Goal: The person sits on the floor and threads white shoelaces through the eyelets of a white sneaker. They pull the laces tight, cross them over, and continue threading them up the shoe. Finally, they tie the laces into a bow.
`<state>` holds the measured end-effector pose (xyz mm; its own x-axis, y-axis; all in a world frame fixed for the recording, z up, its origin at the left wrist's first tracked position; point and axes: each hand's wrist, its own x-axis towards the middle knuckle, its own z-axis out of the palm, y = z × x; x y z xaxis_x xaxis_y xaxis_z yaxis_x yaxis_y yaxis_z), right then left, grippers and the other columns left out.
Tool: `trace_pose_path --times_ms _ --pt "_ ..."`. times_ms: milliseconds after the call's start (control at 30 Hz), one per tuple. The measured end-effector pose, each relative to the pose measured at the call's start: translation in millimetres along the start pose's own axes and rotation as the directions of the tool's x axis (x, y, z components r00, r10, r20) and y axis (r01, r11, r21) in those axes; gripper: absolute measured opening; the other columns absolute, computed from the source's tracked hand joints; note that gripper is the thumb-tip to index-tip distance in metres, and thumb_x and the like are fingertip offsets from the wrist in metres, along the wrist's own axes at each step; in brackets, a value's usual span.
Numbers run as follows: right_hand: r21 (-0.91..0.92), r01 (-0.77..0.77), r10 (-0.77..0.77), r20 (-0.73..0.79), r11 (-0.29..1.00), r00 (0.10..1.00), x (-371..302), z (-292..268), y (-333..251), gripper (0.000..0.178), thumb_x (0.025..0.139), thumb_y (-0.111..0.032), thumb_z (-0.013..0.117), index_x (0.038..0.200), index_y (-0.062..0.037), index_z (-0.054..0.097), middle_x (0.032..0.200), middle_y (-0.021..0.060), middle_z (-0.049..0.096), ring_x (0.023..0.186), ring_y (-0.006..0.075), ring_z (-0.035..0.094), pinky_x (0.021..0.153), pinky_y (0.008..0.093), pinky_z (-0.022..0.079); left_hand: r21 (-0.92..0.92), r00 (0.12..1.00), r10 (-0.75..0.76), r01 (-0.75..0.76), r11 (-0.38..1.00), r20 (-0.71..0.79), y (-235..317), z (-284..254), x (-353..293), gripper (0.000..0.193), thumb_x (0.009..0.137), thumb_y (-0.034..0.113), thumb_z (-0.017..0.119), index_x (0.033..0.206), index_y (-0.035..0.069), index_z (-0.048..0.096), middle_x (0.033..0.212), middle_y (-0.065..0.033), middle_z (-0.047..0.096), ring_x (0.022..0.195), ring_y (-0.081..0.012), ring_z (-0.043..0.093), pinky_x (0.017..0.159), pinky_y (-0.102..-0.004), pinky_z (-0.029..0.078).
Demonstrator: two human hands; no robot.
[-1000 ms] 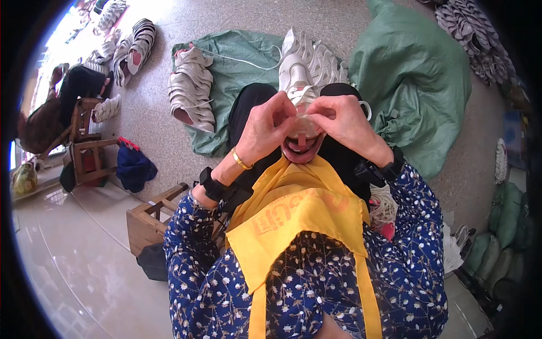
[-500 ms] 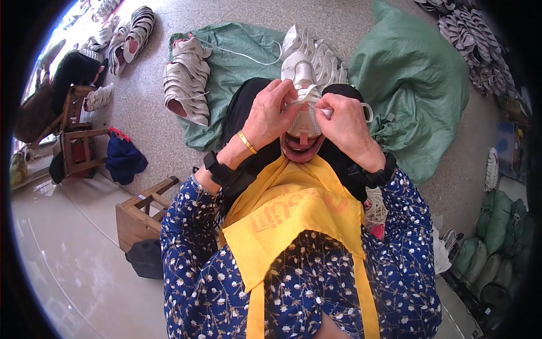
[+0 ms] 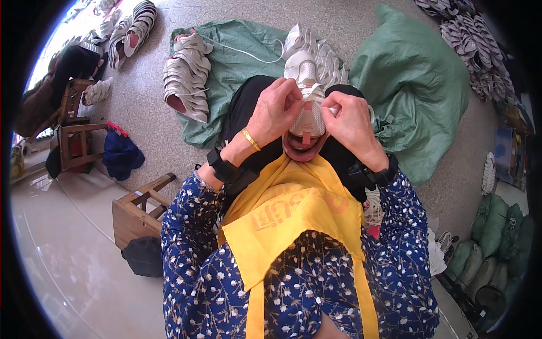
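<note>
A white and pink sneaker (image 3: 308, 121) lies between my knees, its open collar toward me and its toe pointing away. A white shoelace (image 3: 309, 90) crosses the upper part of its tongue. My left hand (image 3: 275, 113) is closed in a pinch at the shoe's left side, on the lace. On the other side, my right hand (image 3: 354, 127) is also closed, thumb against bent fingers, with a bit of white lace showing at the fingertips. The fingers partly hide the lace and the eyelets.
Nested rows of white shoes (image 3: 189, 76) rest on a green sack (image 3: 237, 51) ahead. A bulging green sack (image 3: 412, 85) stands at the right. Wooden stools (image 3: 135, 217) are at the left; more shoes (image 3: 474, 53) are piled far right. A yellow apron (image 3: 293, 203) covers my lap.
My right hand has shifted slightly right, and its fingers have turned a little, widening the gap between the hands. The left hand has barely moved. The shoe stays between my knees.
</note>
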<state>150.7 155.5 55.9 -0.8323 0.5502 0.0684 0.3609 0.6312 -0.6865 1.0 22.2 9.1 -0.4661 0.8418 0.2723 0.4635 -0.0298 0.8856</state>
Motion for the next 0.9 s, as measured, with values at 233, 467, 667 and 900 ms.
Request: trace_pose_path --times_ms 233,467,667,900 --pt "-0.07 0.067 -0.064 0.043 0.995 0.997 -1 3 -2 0.006 0.081 -0.004 0.065 0.081 0.0014 0.068 0.074 0.0232 0.067 0.072 0.0438 0.067 0.066 0.0482 0.054 -0.015 1.0 -0.031 0.031 0.999 0.002 0 0 0 0.016 0.085 0.005 0.074 0.087 -0.001 0.06 0.081 -0.0073 0.056 0.062 -0.0154 0.058 0.058 -0.0294 0.048" --pt "0.207 -0.084 0.077 0.041 0.975 0.996 -4 17 7 0.008 0.084 -0.006 0.07 0.083 0.0021 0.07 0.07 0.0145 0.07 0.059 0.0212 0.066 0.057 0.0346 0.051 -0.03 1.0 -0.03 0.03 0.999 -0.008 1 1 -1 0.013 0.085 0.002 0.071 0.087 -0.001 0.059 0.08 -0.0075 0.055 0.062 -0.0153 0.057 0.058 -0.0298 0.047" --pt "0.494 -0.265 0.228 0.135 0.828 0.964 -2 31 26 0.016 0.09 -0.011 0.075 0.086 0.004 0.073 0.072 0.0031 0.07 0.065 0.0049 0.059 0.058 0.0252 0.048 0.013 1.0 -0.008 0.008 1.0 -0.019 -1 1 -7 0.009 0.083 -0.001 0.067 0.087 -0.001 0.059 0.081 -0.0075 0.056 0.061 -0.0164 0.057 0.058 -0.0308 0.047" --pt "0.564 -0.333 0.241 0.233 0.756 0.942 0 30 27 0.013 0.092 -0.011 0.073 0.09 0.0025 0.073 0.08 0.003 0.071 0.071 0.0042 0.06 0.061 0.0238 0.05 0.017 0.999 -0.052 0.052 0.998 -0.011 0 3 -14 0.01 0.081 -0.001 0.066 0.089 0.001 0.06 0.085 -0.0124 0.059 0.069 -0.0266 0.064 0.064 -0.0363 0.053"
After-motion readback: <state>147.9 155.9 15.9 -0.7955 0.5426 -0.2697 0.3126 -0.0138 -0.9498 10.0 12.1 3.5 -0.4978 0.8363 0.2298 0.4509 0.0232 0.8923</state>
